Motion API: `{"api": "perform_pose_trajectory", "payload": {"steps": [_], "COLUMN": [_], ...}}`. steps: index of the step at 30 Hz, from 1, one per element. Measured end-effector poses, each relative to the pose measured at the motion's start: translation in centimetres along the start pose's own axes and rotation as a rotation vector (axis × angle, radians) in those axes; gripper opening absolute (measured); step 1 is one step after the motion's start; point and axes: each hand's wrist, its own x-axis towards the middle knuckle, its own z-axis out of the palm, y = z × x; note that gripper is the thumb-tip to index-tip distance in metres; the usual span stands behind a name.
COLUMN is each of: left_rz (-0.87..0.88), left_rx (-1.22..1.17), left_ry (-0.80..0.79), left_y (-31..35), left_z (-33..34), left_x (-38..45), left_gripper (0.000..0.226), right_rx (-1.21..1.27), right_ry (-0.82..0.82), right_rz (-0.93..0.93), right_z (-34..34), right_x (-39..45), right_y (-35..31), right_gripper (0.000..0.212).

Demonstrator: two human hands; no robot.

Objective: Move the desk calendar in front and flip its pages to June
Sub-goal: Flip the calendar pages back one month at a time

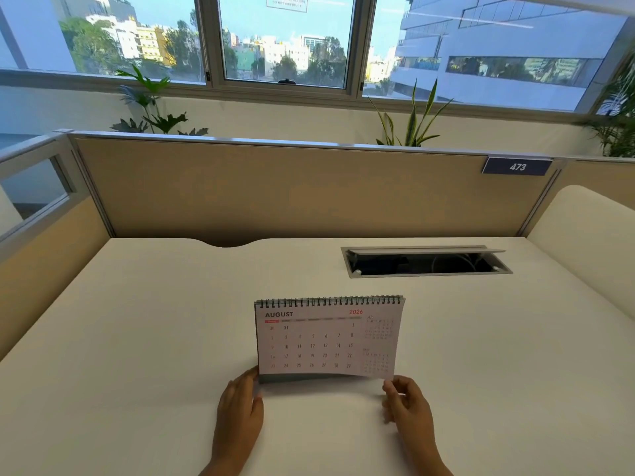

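Two bare hands nearest the lens, low on the cream-white desk top (137,338). Left hand (240,400) laid against the lower left corner of the spiral-bound white desk calendar (326,338), fingers loosely extended and touching the grey base, not closed around anything. Right hand (407,403) at the lower right corner, thumb and fingertips pinched on the bottom edge of the front page, that corner lifted a little off the base and slightly blurred.

Calendar standing upright near the front middle of the desk, just beyond both hands, black wire coil along the top. Front page headed AUGUST in dark letters, 2026 in red, date grid below, two small month tables down the right side too small to read.

Farther back, right of centre and well apart from the calendar: open grey metal cable hatch (426,262) set into the desk, flap raised, cables dimly visible inside. Behind that, beige fabric partition (275,190) carrying a dark blue plate marked 473 (517,166). Green leafy plants (154,108) above the partition, then large windows (285,39) facing city buildings.
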Motion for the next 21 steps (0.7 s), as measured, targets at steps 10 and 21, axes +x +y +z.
{"api": "perform_pose_trajectory", "payload": {"steps": [10,21], "left_rz": [-0.016,-0.013], "left_rx": [0.022,0.029], "left_ry": [-0.015,0.001], "left_y": [-0.47,-0.18], "left_z": [0.2,0.24], "left_x": [-0.02,0.05], "left_gripper": [0.043,0.043], "right_rx": [0.053,0.102], "right_ry": [-0.038,-0.023], "right_rz": [0.021,0.092], "right_z": [-0.71,-0.92], "right_x": [0.18,-0.05], "right_y": [-0.19,-0.54], "right_gripper": [0.016,0.017]}}
